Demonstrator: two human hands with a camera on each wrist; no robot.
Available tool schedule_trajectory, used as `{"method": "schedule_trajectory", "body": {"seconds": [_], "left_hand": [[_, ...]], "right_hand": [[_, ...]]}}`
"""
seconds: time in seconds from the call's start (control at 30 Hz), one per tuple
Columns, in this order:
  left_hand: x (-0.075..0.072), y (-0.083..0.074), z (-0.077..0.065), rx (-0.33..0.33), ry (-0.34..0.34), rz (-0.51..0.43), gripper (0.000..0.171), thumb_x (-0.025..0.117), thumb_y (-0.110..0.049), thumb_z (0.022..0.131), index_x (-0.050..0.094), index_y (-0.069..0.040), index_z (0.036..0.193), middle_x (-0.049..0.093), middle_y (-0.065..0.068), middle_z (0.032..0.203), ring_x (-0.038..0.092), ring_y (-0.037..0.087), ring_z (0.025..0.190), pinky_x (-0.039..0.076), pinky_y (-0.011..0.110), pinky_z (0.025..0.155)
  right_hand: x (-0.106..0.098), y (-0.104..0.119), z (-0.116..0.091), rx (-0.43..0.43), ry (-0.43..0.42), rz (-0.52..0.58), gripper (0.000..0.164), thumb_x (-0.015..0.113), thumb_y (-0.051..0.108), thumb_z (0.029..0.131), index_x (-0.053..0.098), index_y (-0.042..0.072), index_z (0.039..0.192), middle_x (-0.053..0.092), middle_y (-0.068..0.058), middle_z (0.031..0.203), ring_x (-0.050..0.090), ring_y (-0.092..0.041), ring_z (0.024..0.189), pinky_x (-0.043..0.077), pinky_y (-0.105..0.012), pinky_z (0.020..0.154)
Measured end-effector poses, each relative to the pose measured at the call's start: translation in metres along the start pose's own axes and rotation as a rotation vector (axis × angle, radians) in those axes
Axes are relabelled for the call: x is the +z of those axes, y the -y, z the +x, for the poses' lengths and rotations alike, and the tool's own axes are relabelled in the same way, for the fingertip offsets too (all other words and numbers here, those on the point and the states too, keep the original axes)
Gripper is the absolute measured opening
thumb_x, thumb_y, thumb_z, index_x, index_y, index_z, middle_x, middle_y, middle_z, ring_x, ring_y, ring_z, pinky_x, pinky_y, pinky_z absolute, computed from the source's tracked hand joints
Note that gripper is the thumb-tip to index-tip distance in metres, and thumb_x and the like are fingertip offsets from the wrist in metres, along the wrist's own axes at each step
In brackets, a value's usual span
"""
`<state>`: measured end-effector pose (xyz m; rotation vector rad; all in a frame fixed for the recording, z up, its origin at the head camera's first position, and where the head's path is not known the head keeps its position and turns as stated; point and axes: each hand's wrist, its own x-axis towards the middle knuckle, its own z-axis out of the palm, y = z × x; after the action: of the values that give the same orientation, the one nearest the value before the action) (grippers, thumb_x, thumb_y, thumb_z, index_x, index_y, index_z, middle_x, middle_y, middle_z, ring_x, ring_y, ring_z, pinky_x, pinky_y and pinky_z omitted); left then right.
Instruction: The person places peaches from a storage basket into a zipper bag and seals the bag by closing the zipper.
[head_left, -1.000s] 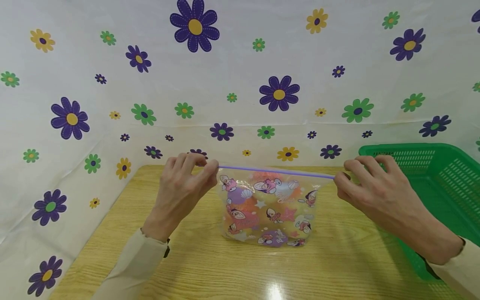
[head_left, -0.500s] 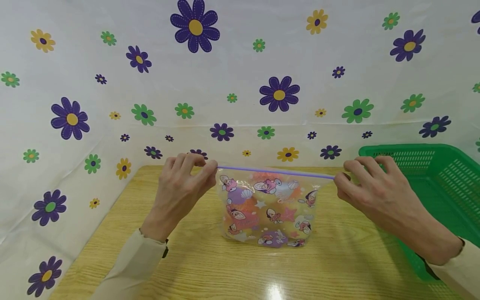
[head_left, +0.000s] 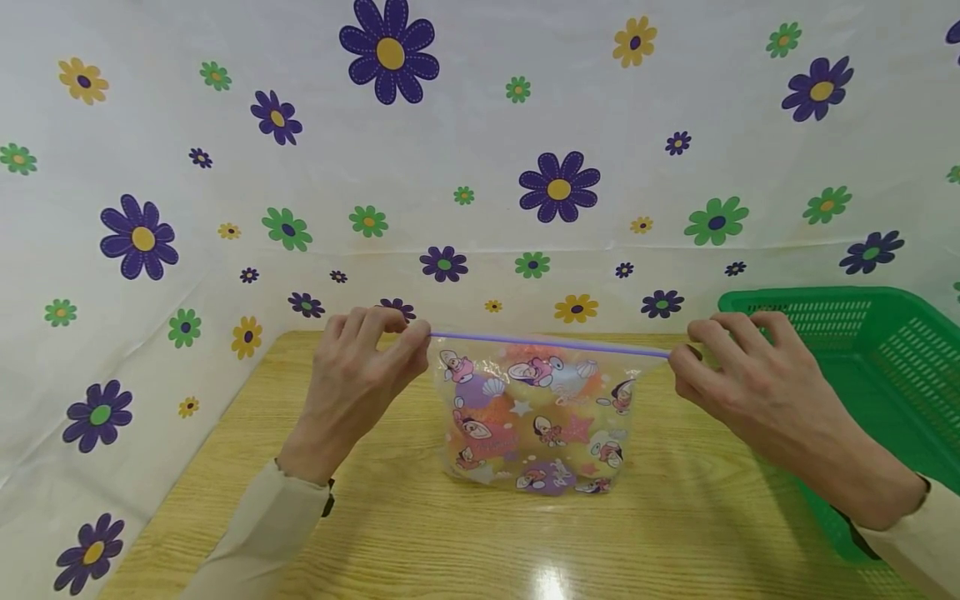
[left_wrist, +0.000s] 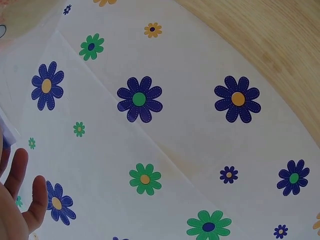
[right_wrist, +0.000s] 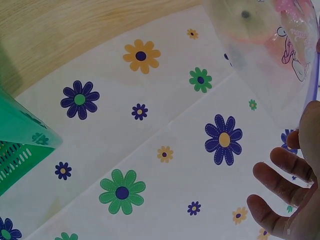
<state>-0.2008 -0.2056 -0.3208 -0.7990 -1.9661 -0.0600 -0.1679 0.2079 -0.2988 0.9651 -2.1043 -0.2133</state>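
A translucent zip bag printed with cartoon figures, shells and stars stands upright on the wooden table, with a purple zip strip along its top. Orange and yellowish shapes show through its front. In the right wrist view, a pale round thing with a dark spot is visible through the bag's plastic. My left hand pinches the strip's left end between thumb and forefinger. At the other end, my right hand pinches the strip's right corner. The strip is pulled straight, sloping slightly down to the right.
A green plastic basket with perforated sides stands on the right, partly behind my right forearm. A white cloth with printed flowers hangs behind and left of the wooden table.
My left hand has slid slightly to the left at the end of the zip strip. The right hand and the bag stay where they were.
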Motion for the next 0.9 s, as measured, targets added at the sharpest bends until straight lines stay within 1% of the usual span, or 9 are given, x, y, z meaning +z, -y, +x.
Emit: {"method": "schedule_trajectory", "body": {"seconds": [0.47,0.73,0.9], "left_hand": [[-0.0003,0.0007,-0.0012,0.001,-0.002,0.019,0.024,0.046,-0.027,0.11,0.065,-0.012,0.108,0.06,0.013,0.093,0.059,0.033,0.083,0.05,0.046,0.068],[-0.0007,0.0012,-0.0015,0.003,0.001,0.026,0.025,0.046,-0.028,0.11,0.066,-0.012,0.109,0.061,0.013,0.094,0.059,0.033,0.084,0.05,0.046,0.069],[-0.0009,0.0014,-0.0011,0.004,-0.001,0.035,0.026,0.045,-0.028,0.11,0.066,-0.012,0.109,0.061,0.014,0.095,0.06,0.033,0.084,0.049,0.045,0.069]], "right_hand": [[-0.0002,0.0004,0.001,0.003,-0.013,0.0,0.055,0.01,0.032,0.114,0.056,0.006,0.097,0.059,-0.018,0.093,0.062,-0.04,0.085,0.052,-0.057,0.073],[-0.0004,0.0006,0.0011,0.008,0.005,-0.005,0.06,0.005,0.032,0.113,0.058,0.006,0.099,0.06,-0.019,0.095,0.062,-0.041,0.087,0.053,-0.057,0.075],[-0.0002,0.0004,0.0006,0.009,-0.004,-0.003,0.059,0.008,0.033,0.113,0.057,0.006,0.098,0.06,-0.019,0.095,0.062,-0.041,0.086,0.053,-0.057,0.075]]}}
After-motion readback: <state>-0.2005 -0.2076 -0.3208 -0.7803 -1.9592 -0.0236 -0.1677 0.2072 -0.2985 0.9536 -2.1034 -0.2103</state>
